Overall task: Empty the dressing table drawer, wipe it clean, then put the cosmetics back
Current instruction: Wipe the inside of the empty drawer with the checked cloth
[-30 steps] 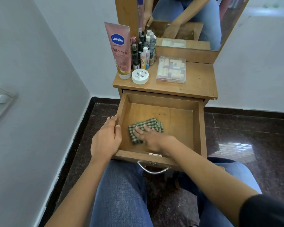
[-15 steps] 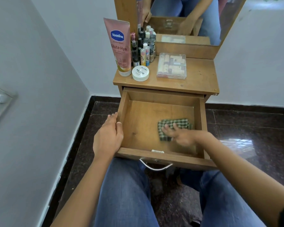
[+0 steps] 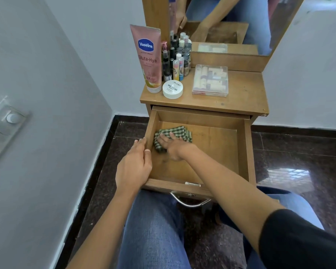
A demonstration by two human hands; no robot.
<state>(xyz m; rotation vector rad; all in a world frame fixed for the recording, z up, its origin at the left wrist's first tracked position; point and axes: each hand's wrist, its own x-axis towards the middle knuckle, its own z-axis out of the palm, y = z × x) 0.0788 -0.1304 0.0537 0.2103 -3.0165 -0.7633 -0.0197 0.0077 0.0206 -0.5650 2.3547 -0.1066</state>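
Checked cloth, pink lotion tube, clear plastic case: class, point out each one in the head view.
checked cloth (image 3: pixel 179 131), head view, bare fabric beyond the fingers.
pink lotion tube (image 3: pixel 147 61), head view, middle of its front.
clear plastic case (image 3: pixel 210 79), head view, middle of its lid.

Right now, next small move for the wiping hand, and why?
Probably sweep the checked cloth rightward along the drawer floor. The right hand presses it flat in the back-left corner, the left hand steadies the left wall, and the right side lies bare.
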